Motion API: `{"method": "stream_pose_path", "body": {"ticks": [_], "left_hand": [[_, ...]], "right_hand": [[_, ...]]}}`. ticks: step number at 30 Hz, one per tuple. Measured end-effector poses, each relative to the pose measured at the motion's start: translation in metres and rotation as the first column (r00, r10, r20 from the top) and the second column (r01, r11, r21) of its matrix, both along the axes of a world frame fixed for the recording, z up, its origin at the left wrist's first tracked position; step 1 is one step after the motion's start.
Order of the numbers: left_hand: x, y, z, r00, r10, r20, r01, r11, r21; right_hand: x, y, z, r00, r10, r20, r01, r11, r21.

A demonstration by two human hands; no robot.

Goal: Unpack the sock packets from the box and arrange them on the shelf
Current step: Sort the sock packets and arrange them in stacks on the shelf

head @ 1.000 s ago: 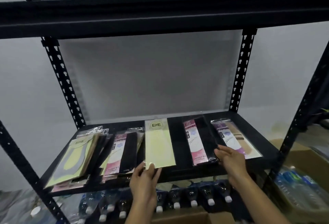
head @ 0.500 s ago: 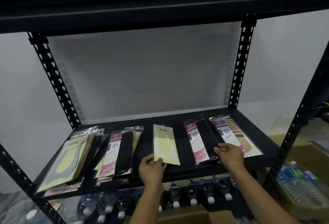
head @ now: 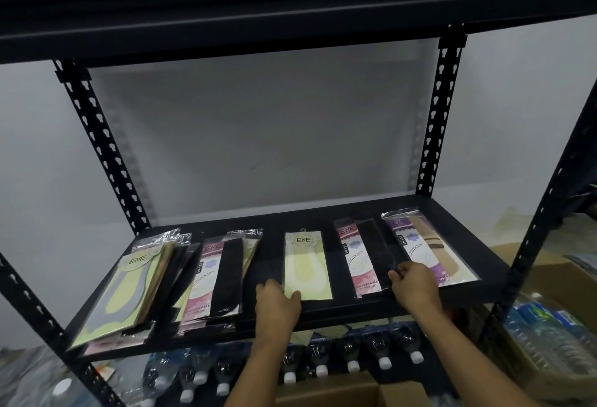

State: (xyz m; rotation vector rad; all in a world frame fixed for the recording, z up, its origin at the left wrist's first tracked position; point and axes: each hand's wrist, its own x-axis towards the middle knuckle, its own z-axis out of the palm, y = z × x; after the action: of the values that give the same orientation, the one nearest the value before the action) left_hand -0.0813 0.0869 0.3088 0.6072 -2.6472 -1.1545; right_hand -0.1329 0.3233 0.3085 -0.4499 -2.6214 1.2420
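Observation:
A black metal shelf (head: 352, 311) carries sock packets laid flat. At its middle lies a pale yellow sock packet (head: 307, 264); my left hand (head: 277, 308) pinches its lower left corner, thumb on top. To the right lies a pink-and-black sock packet (head: 361, 258), and my right hand (head: 416, 284) grips its lower right edge with curled fingers. A purple-and-beige packet (head: 426, 245) lies at the far right, partly behind that hand. Overlapping packets sit at the left: a yellow-grey stack (head: 129, 293) and a pink-and-black stack (head: 213, 280). The open cardboard box (head: 352, 390) shows at the bottom edge.
Capped water bottles (head: 319, 364) lie in a row under the shelf. A second cardboard box (head: 555, 280) with wrapped bottles stands at the right. Perforated black uprights (head: 436, 116) frame the bay, and an upper shelf beam (head: 290, 9) runs overhead. A grey wall lies behind.
My left hand has pushed the yellow packet further onto the shelf and laid it flat. My right hand has stayed at the pink-and-black packet's edge, fingers curling tighter.

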Motion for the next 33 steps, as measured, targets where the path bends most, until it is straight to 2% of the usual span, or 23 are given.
{"method": "stream_pose_path", "body": {"ticks": [9, 16, 20, 23, 28, 33], "left_hand": [[0.002, 0.003, 0.0, 0.999, -0.042, 0.026, 0.043, 0.996, -0.077], [0.004, 0.002, 0.0, 0.998, -0.056, -0.002, 0.056, 0.995, -0.082], [0.011, -0.003, 0.006, 0.995, -0.097, -0.036, 0.096, 0.995, -0.033], [0.025, -0.012, 0.015, 0.984, -0.116, -0.133, 0.118, 0.993, 0.012], [0.052, -0.047, 0.038, 0.966, -0.05, -0.255, 0.081, 0.99, 0.114], [0.08, -0.1, 0.056, 0.948, 0.108, -0.3, -0.062, 0.985, 0.16]], "right_hand": [[-0.004, 0.002, -0.005, 0.999, 0.036, 0.031, -0.039, 0.993, 0.108], [-0.004, 0.003, -0.007, 0.999, 0.037, 0.009, -0.038, 0.994, 0.101], [0.001, 0.004, 0.0, 0.996, 0.044, -0.076, -0.038, 0.996, 0.085], [0.009, -0.005, 0.009, 0.978, 0.09, -0.188, -0.076, 0.994, 0.083], [0.027, -0.045, 0.024, 0.949, 0.187, -0.254, -0.192, 0.981, 0.006], [0.039, -0.096, 0.033, 0.925, 0.276, -0.262, -0.304, 0.95, -0.072]]}}
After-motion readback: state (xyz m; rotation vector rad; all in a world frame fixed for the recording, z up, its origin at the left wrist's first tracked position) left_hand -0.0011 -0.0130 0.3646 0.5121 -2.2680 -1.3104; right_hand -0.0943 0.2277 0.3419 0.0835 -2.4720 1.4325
